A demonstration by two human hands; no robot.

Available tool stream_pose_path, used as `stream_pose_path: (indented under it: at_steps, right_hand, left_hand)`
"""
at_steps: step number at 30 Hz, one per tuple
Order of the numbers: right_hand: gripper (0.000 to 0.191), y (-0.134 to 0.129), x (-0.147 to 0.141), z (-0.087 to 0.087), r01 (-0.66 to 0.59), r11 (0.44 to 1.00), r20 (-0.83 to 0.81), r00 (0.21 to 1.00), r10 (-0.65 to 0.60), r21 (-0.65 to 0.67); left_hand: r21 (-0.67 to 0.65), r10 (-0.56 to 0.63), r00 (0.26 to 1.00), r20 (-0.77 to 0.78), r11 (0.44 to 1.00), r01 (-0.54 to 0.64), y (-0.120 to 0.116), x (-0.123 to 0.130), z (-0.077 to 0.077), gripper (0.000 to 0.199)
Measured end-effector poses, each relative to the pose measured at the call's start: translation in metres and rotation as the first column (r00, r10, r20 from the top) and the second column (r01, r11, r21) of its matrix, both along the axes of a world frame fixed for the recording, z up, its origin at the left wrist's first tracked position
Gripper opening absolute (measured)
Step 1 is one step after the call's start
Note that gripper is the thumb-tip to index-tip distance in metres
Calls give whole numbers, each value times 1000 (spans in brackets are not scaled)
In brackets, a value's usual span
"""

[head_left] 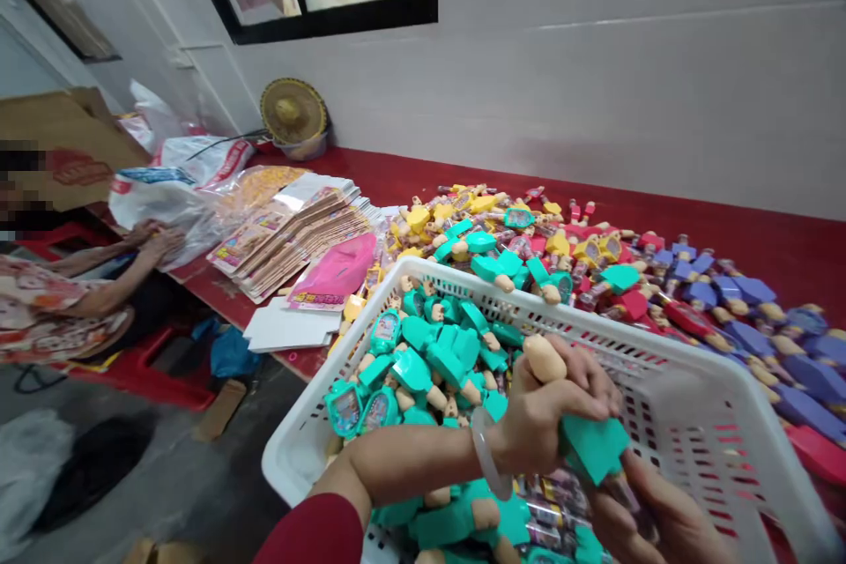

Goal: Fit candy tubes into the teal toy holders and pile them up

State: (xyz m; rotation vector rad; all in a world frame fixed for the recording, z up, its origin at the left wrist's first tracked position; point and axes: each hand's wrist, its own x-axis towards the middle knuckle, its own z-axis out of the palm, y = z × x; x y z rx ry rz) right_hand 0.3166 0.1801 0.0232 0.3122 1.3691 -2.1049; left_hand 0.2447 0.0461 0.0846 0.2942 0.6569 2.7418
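My left hand point(538, 419), with a pale bangle at its wrist, is closed around a teal plastic toy point(598, 448). A beige rounded piece point(544, 359) sticks up from the same fist; whether it belongs to that toy I cannot tell. Below and to the right, my right hand point(667, 511) closes its fingers on a small clear tube point(625, 493) at the lower end of the teal part. Both hands are over a white slotted basket point(720, 423). Teal toys with beige ends point(429, 352) fill its left side, and clear tubes point(548, 515) lie near the front.
Behind the basket, yellow, teal, red and purple toys point(701, 291) are heaped on a red table point(389, 163). Left of it lie stacked printed cards point(297, 238), a pink bag point(340, 271) and white cards point(291, 326). A co-worker's hands point(155, 242) handle plastic bags at far left.
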Motion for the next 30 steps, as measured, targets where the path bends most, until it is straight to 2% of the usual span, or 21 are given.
stream_pose_path:
  at_steps: [2,3,4,6,7,8,9,10,12,14,15,17,18,20,21,23,25,26,27,28,30]
  right_hand:
    - [51,4,-5,-4,23,999,-26,999,-22,47]
    - [45,7,-8,-5,85,983,-114,991,-67,160]
    - [40,10,-12,-7,175,936,-242,965,-101,305]
    - [38,16,-16,-8,400,733,-531,845,-63,550]
    - [40,18,-16,-8,493,624,-633,774,3,606]
    - [40,19,-15,-7,554,553,-694,718,62,622]
    - [39,20,-14,-7,578,531,-720,688,91,620]
    - [36,18,-11,-6,557,563,-714,694,88,611]
    - [32,13,-7,-6,382,745,-602,798,33,547]
    - [39,6,-8,-7,136,934,-406,914,10,330]
    - [44,3,-10,-8,39,981,-319,947,24,189]
    - [49,2,-19,-10,-39,999,-227,973,39,5]
    - [48,5,-24,-10,-21,1000,-222,975,19,-6]
    - [42,16,-35,-8,112,990,-271,959,-86,86]
    - [39,25,-40,-7,215,963,-317,935,-156,161]
    - [44,47,-49,-5,414,854,-414,870,-269,315]
    - [54,70,-58,-6,512,709,-499,828,-255,486]
    - [52,81,-63,-7,502,638,-528,832,-171,585]
    - [47,90,-68,-10,445,570,-531,847,-18,691]
    - [40,97,-74,-13,363,485,-486,861,152,795]
    - [29,104,-87,-23,179,302,-296,864,408,937]
  left_hand:
    - [-78,12,1000,-7,997,-13,-1,-4,-1,22]
    - [-147,64,997,41,987,-57,0,-8,-4,22]
    - [-221,132,984,117,970,-104,1,-13,-8,22]
    - [-323,241,925,294,936,-141,5,-21,-17,27]
    - [-332,250,899,360,935,-127,6,-23,-21,30]
    - [-319,242,888,392,941,-116,8,-23,-23,32]
    - [-293,234,891,388,948,-122,9,-21,-23,31]
    - [-262,229,909,349,955,-140,10,-18,-22,28]
    - [-194,215,950,225,966,-173,9,-12,-19,23]
    - [-157,184,975,126,974,-164,6,-8,-19,21]
    - [-179,167,982,93,972,-149,4,-9,-21,21]
    - [-308,150,988,32,942,-133,2,-14,-29,15]
    - [-394,138,990,-8,910,-130,1,-20,-33,13]
    - [-555,61,994,-90,826,-101,-1,-36,-38,20]
    - [-611,15,993,-117,787,-84,-3,-47,-38,25]
    - [-659,9,987,-158,744,-112,-8,-73,-31,32]
    - [-616,147,969,-198,751,-240,-16,-101,-19,36]
    - [-571,221,951,-216,762,-307,-19,-114,-14,37]
    - [-540,211,950,-229,785,-304,-22,-124,-11,37]
    - [-547,209,948,-240,778,-310,-23,-131,-12,38]
    - [-632,194,929,-315,687,-358,-19,-135,-23,42]
